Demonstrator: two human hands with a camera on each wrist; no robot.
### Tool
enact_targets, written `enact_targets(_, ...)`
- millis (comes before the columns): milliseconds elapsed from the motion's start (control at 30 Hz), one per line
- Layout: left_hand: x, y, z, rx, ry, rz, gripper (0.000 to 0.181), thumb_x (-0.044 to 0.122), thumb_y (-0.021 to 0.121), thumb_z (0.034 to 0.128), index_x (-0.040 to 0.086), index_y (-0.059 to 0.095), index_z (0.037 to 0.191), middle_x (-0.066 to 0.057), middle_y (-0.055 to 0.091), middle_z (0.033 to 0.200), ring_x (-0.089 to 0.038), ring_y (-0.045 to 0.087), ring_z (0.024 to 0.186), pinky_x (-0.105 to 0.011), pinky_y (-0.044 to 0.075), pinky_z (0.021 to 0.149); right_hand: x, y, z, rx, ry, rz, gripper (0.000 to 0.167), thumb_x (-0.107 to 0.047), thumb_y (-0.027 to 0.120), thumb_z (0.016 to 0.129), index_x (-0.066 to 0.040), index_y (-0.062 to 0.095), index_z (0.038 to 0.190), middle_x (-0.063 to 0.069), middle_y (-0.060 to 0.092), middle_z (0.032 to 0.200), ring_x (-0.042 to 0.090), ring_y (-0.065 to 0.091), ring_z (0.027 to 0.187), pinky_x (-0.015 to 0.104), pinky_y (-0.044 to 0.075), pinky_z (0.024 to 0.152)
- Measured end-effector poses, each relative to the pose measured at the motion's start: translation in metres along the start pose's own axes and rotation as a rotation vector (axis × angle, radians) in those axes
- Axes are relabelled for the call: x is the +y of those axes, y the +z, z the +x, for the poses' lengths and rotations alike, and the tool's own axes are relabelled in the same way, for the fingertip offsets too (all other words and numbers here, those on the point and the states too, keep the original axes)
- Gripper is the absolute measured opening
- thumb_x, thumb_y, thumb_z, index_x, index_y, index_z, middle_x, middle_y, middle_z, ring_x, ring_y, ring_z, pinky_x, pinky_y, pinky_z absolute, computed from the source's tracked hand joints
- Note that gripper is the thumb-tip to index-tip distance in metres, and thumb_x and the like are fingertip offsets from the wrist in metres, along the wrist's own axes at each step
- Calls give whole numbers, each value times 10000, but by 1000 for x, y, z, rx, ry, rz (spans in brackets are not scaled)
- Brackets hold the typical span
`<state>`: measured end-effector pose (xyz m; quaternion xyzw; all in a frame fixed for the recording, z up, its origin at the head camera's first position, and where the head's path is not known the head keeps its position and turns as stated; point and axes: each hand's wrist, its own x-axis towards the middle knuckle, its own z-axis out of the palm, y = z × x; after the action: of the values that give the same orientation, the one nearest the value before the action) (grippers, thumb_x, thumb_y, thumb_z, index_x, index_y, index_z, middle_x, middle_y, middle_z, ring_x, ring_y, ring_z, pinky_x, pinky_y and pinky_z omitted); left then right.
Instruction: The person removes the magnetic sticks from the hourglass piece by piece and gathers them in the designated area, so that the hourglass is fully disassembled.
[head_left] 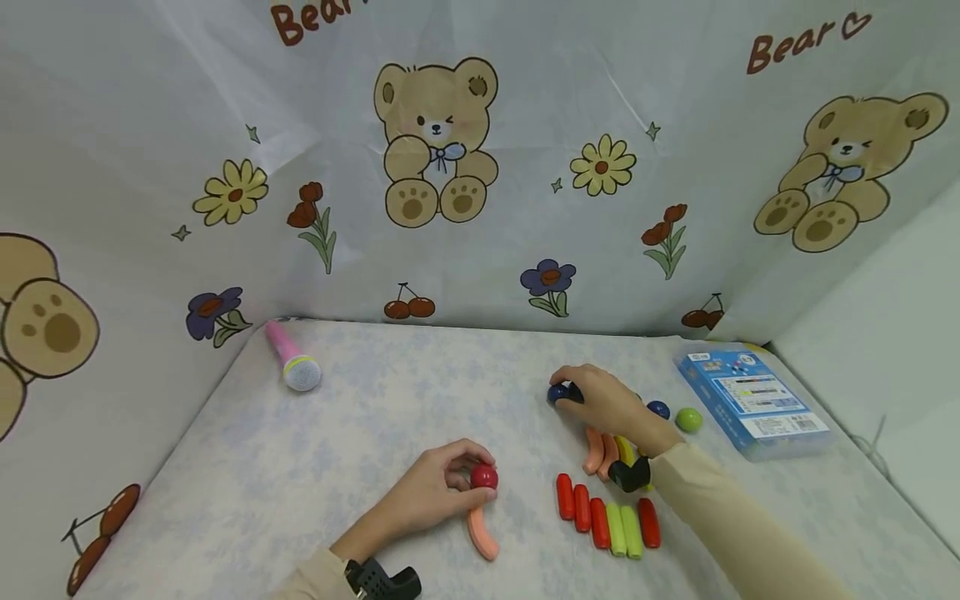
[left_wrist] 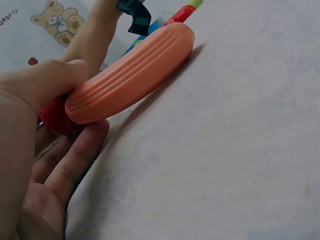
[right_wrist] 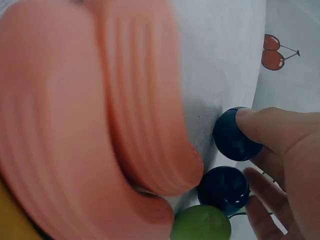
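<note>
My left hand (head_left: 431, 492) holds a red ball (head_left: 483, 477) between thumb and fingers near the middle of the table. A curved orange rod (head_left: 482, 536) with grooves extends from that ball; in the left wrist view, the rod (left_wrist: 132, 72) meets the ball by the thumb tip. Farther back on the right, my right hand (head_left: 606, 400) pinches a dark blue ball (right_wrist: 234, 136). A second dark blue ball (right_wrist: 223, 190) lies just beside it, near the fingertips, and a green ball (right_wrist: 201, 224) touches that second one.
Orange curved rods (head_left: 593, 451) lie under the right forearm beside a yellow rod (head_left: 625, 450). Nearer are several short red rods (head_left: 582, 508) and green rods (head_left: 630, 532). A blue box (head_left: 753, 400) stands right, past a green ball (head_left: 688, 419). A pink toy microphone (head_left: 292, 358) lies back left.
</note>
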<state>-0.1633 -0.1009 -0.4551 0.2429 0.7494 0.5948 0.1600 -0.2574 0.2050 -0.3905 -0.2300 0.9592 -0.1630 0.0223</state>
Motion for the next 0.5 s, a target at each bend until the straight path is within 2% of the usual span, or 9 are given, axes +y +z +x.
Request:
enact_targets(133, 0, 1, -1, 4, -4, -7, 361, 293, 783, 936, 153, 661, 1245, -3, 700, 1128, -166, 730, 866, -262, 574, 779, -3, 2, -3, 47, -41, -19, 403, -151, 767, 935, -74, 662, 1317, 140, 662, 1328, 358, 591, 1266, 568, 484, 1062)
enact_targets(233, -1, 2, -1, 4, -4, -8, 360, 295, 781, 937, 149, 663, 1243, -8, 702, 1126, -169, 733, 857, -260, 572, 771, -19, -2, -14, 117, -112, -24, 434, -146, 789, 920, -83, 657, 1328, 114, 653, 1357, 339, 570, 1309, 548, 484, 1071)
enact_targets(400, -3, 1, -2, -7, -5, -12, 352, 296, 772, 947, 150, 653, 1245, -18, 706, 1144, -166, 739, 904, -266, 582, 794, -76, -3, -52, 211, -288, 17, 370, -191, 805, 914, -177, 692, 1266, -36, 675, 1297, 175, 603, 1235, 421, 544, 1015)
enact_targets(500, -3, 0, -1, 7, -3, -10, 333, 306, 765, 953, 165, 646, 1229, -17, 714, 1147, -151, 732, 976, -268, 589, 814, -107, 10, -81, 178, -371, 85, 313, -271, 777, 943, -244, 697, 1244, -133, 676, 1237, 84, 607, 1159, 336, 567, 943)
